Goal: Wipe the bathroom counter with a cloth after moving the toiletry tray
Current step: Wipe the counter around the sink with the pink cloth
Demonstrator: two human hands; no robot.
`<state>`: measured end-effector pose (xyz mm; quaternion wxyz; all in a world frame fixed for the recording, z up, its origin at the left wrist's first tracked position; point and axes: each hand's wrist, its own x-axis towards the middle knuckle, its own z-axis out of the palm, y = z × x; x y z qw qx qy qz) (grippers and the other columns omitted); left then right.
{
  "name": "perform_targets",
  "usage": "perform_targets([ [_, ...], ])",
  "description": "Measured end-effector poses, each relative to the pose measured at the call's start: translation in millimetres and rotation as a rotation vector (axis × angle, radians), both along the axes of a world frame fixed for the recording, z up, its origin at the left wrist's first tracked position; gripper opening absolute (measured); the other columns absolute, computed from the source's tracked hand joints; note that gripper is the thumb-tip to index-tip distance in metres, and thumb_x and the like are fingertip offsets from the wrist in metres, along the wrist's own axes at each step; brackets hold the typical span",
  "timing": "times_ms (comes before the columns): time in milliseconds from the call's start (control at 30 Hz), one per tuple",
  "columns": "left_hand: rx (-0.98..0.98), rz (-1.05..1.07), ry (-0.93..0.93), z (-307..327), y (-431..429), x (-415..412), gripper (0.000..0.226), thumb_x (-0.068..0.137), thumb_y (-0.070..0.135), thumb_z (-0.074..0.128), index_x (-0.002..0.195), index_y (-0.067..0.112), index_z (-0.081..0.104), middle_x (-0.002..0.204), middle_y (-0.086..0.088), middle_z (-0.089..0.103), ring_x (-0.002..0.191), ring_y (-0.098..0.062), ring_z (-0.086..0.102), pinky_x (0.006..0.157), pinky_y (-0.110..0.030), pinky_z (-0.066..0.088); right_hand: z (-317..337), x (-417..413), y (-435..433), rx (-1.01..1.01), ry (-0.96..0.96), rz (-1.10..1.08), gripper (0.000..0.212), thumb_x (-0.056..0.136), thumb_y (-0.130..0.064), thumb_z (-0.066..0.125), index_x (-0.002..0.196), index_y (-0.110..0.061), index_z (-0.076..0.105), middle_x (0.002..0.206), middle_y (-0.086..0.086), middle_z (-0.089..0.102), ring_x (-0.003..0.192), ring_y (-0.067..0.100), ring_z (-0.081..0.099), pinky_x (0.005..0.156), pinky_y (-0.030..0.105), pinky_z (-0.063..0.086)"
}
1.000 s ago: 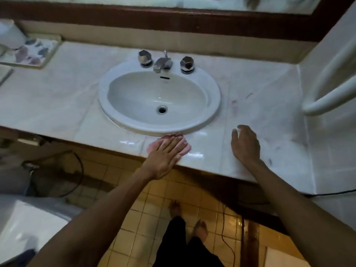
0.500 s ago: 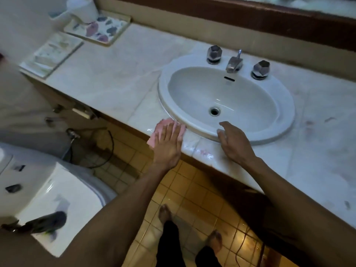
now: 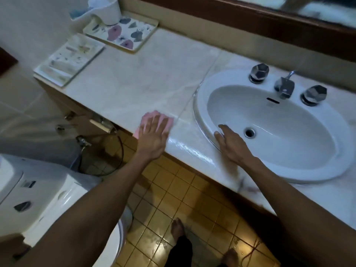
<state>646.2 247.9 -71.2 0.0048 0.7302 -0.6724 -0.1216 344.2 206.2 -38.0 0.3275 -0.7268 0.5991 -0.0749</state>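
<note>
A pink cloth lies on the front edge of the pale marble counter, just left of the sink. My left hand presses flat on the cloth with straight, spread fingers. My right hand rests flat on the front rim of the white sink, fingers straight. A flowered tray sits at the counter's far left corner. A second flat tray with small toiletries lies at the left end.
A white cup stands on the flowered tray. The tap and two faceted knobs sit behind the basin. A white toilet is at the lower left, with hoses under the counter. My bare feet stand on the yellow tiled floor.
My left hand has slid the cloth leftward along the counter's front edge, from in front of the sink to its left. My right hand has moved left onto the sink rim. The view has swung left.
</note>
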Motion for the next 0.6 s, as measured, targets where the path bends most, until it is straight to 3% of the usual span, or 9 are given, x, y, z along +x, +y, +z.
perform_targets([
  [67, 0.006, 0.087, 0.052, 3, -13, -18, 0.063, 0.103, 0.056, -0.001, 0.162, 0.035, -0.004, 0.17, 0.0, -0.011, 0.157, -0.027, -0.012, 0.121, -0.053, -0.012, -1, 20, -11, -0.059, -0.015, -0.003, 0.059, 0.105, -0.049, 0.031, 0.155, -0.018, 0.027, 0.166, 0.003, 0.021, 0.146, 0.026, 0.033, 0.114, 0.045, 0.034],
  [133, -0.007, 0.05, 0.12, 3, -9, -42, 0.059, 0.107, 0.053, 0.008, 0.162, 0.033, -0.001, 0.169, 0.001, -0.012, 0.156, -0.024, -0.015, 0.123, -0.053, -0.013, -2, 37, -20, -0.115, -0.017, -0.025, 0.059, 0.106, -0.044, 0.032, 0.157, -0.015, 0.023, 0.168, 0.005, 0.01, 0.15, 0.027, 0.025, 0.118, 0.045, 0.029],
  [233, -0.006, -0.196, 0.151, 1, 8, -38, 0.055, 0.11, 0.047, 0.016, 0.162, 0.036, 0.004, 0.171, 0.002, -0.009, 0.157, -0.02, -0.014, 0.126, -0.054, -0.004, -2, 61, -35, -0.185, 0.031, -0.017, 0.057, 0.106, -0.038, 0.033, 0.156, -0.012, 0.024, 0.168, 0.011, 0.007, 0.151, 0.03, 0.02, 0.12, 0.044, 0.025],
  [333, -0.015, -0.341, 0.142, -2, 11, 16, 0.053, 0.111, 0.046, 0.016, 0.161, 0.041, 0.004, 0.171, 0.006, -0.007, 0.157, -0.015, -0.013, 0.126, -0.048, -0.007, -2, 82, -50, -0.269, 0.105, 0.036, 0.053, 0.106, -0.031, 0.036, 0.154, -0.007, 0.03, 0.166, 0.018, 0.012, 0.151, 0.036, 0.02, 0.121, 0.046, 0.021],
  [500, 0.019, 0.043, 0.083, 0, -29, 138, 0.055, 0.108, 0.05, 0.01, 0.161, 0.042, -0.002, 0.17, 0.007, -0.011, 0.158, -0.02, -0.011, 0.126, -0.054, -0.003, 1, 117, -77, -0.302, 0.185, 0.159, 0.059, 0.1, -0.035, 0.027, 0.148, -0.002, 0.037, 0.162, 0.023, 0.023, 0.15, 0.038, 0.023, 0.12, 0.053, 0.022],
  [600, 0.076, 0.239, 0.081, 6, -66, 138, 0.058, 0.107, 0.051, 0.012, 0.162, 0.038, -0.003, 0.171, 0.004, -0.01, 0.158, -0.024, -0.01, 0.125, -0.053, -0.009, -1, 134, -100, -0.281, 0.221, 0.211, 0.065, 0.095, -0.04, 0.021, 0.143, 0.0, 0.043, 0.159, 0.025, 0.027, 0.148, 0.04, 0.027, 0.119, 0.053, 0.025],
])
